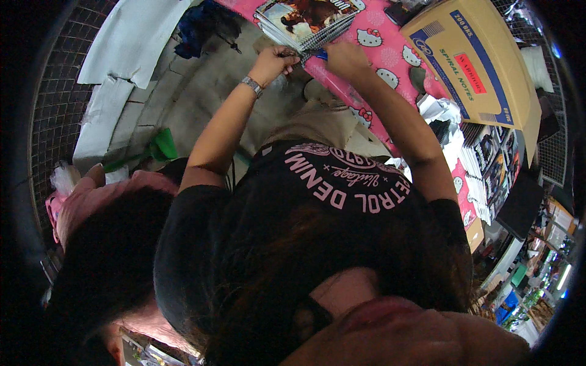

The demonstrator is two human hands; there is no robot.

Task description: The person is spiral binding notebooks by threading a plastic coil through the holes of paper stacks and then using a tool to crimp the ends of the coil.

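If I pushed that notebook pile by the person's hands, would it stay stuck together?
The notebook pile might slide apart: its layers look separate, with no strap showing. It's probably heavy for its size, since it's thick with paper. Its spirals could snag on each other, because they're packed close together.

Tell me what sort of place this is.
Probably a workshop or stockroom handling notebooks: there's a stack of spiral-bound notebooks at the top, more piled booklets toward the right, and a large cardboard box near them.
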